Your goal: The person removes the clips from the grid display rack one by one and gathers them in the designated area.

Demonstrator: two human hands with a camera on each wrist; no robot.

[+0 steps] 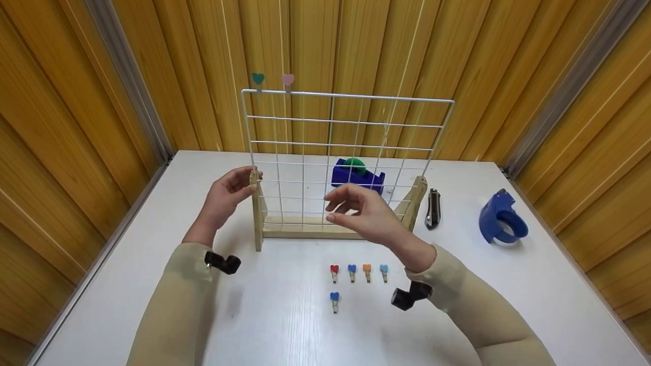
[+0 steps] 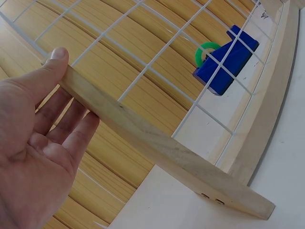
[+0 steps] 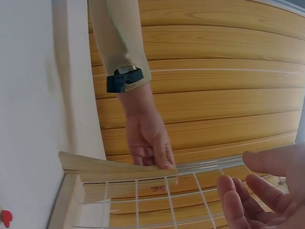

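A white wire grid (image 1: 351, 122) stands in a wooden base (image 1: 305, 231). My left hand (image 1: 229, 195) grips the top of the left wooden upright (image 2: 147, 133), thumb on the near side and fingers behind it. In front of the grid hovers my right hand (image 1: 368, 213), its fingers loosely bent with nothing between thumb and fingertips. A green heart clothespin (image 1: 258, 79) and a pink heart clothespin (image 1: 288, 80) are clipped to the grid's top wire at the left. Several heart clothespins, among them a red one (image 1: 334, 271) and an orange one (image 1: 366, 271), lie on the table before the base.
Behind the grid sits a blue tape dispenser (image 1: 351, 180) with a green roll. To the right lie a utility knife (image 1: 433, 209) and a blue tape cutter ring (image 1: 501, 218). Wood-patterned walls (image 1: 325, 46) enclose the white table (image 1: 285, 325) on three sides.
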